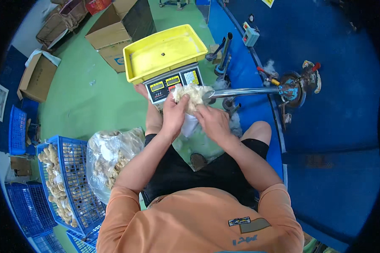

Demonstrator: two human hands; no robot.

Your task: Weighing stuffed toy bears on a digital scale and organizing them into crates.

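Between both hands is a fluffy cream plush piece (191, 93), held at the open end of a shiny metal tube (245, 92). My left hand (174, 113) grips it from the left, thumb laid over the top. My right hand (214, 123) has its fingers closed on the lower right side, just under the tube's mouth. A smooth white part (189, 125) hangs below the hands; whether it belongs to the plush piece I cannot tell. Just beyond the hands stands a digital scale (175, 82) with a yellow tray (133, 76) on top, a small dark thing lying in it.
The tube comes out of a blue machine (325, 126) on the right, with a switch box (251, 35). At left are a blue crate (74, 168) of tan plush pieces and a clear plastic bag (112, 154) of more. Cardboard boxes (114, 38) stand on the green floor farther off.
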